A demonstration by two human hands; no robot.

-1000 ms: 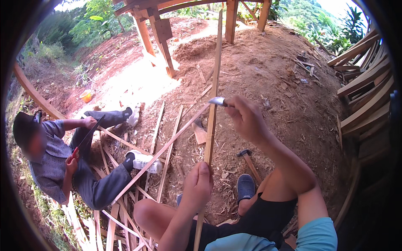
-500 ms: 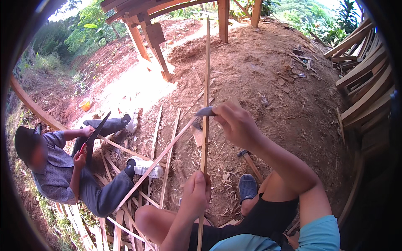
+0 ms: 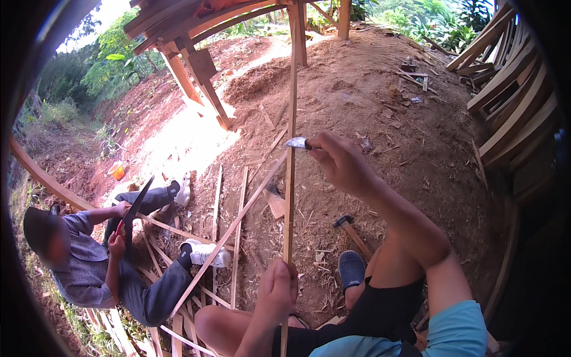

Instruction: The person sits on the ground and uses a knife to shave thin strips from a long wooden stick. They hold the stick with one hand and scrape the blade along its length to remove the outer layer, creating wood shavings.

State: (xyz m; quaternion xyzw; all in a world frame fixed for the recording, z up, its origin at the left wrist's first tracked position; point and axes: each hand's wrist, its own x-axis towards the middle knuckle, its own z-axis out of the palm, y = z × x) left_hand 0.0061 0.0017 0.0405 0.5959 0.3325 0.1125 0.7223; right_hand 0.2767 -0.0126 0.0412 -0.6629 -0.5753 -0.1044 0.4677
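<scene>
Just left of the hammer (image 3: 352,234), here's the long wooden strip (image 3: 289,214), the left hand (image 3: 278,288) wrapped snugly around its near part, while the right hand (image 3: 339,160), out beyond the hammer, pinches a small knife (image 3: 295,143) laid crosswise over the wood. That slender strip looks light and fairly stiff, probably springy toward its far end and not slippery, so the near part, well clear of the knife, seems the safest hold!

Knife (image 3: 296,143) across wooden strip (image 3: 289,208), hammer (image 3: 356,238) to the right (on the ground (image 3: 357,95)), co-worker (image 3: 89,262) left, timber (image 3: 502,86) far right
</scene>
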